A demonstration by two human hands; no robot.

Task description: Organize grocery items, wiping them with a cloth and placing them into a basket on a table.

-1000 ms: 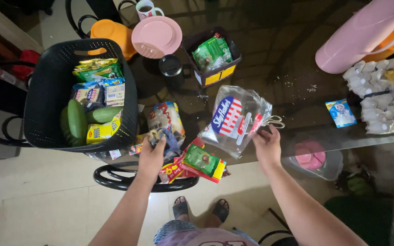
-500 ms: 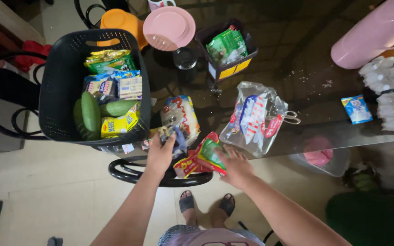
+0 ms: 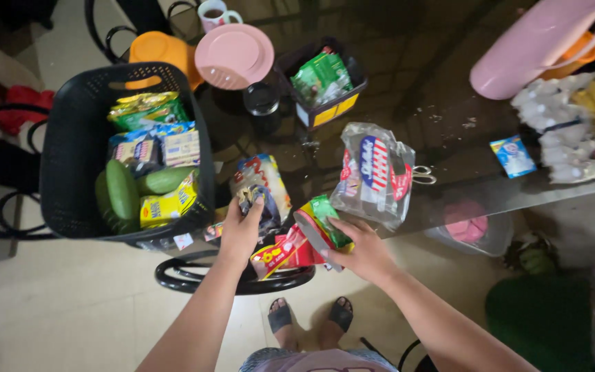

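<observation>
Fingers of the right hand [image 3: 365, 255] grip a red-and-green packet strip [image 3: 304, 241] at the glass surface's [image 3: 449, 138] near edge. Left hand [image 3: 240, 231] clutches a small dark packet [image 3: 259, 207]. Farther off stand a clear bag [image 3: 373, 172] and black basket [image 3: 70, 151].

Single head view, worn high, looking steeply down over glass table [image 3: 449, 138] edge and floor. Basket [image 3: 70, 158] at 9 o'clock, feet at 6, jug [image 3: 531, 48] at 2. Mid-range.
</observation>
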